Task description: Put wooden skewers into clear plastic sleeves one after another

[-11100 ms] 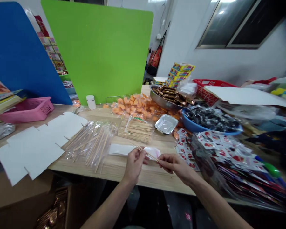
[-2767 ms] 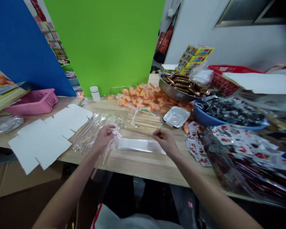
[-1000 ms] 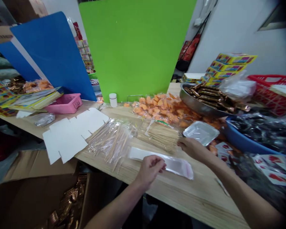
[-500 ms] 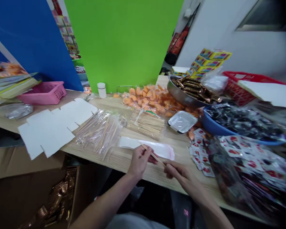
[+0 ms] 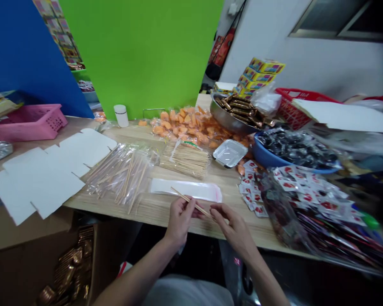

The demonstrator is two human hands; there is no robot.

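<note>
Thin wooden sticks (image 5: 179, 194) are pinched between the thumb and fingers of my left hand (image 5: 178, 221), slanting down to the right. My right hand (image 5: 235, 227) is closed round their lower end, so that end is partly hidden. How many sticks there are I cannot tell. Just beyond my hands a stack of clear flat plastic sleeves (image 5: 204, 191) lies on the table (image 5: 156, 212). Behind it is a bundle of wooden sticks (image 5: 187, 160) in a clear bag. To its left, more sticks lie in individual clear wrappers (image 5: 124, 174).
Orange wrapped pieces (image 5: 191, 123) are heaped behind a foil tray (image 5: 230, 153). At right stand a metal bowl (image 5: 221, 112), a blue basin (image 5: 261, 155) and red-and-white sachets (image 5: 306, 187). White card (image 5: 41, 178) and a pink basket (image 5: 47, 123) are at left; below sits an open carton (image 5: 28, 238).
The camera view has turned to the right, so the table's contents sit further left. Both hands still hold the sticks, and more of their upper end shows past my left hand.
</note>
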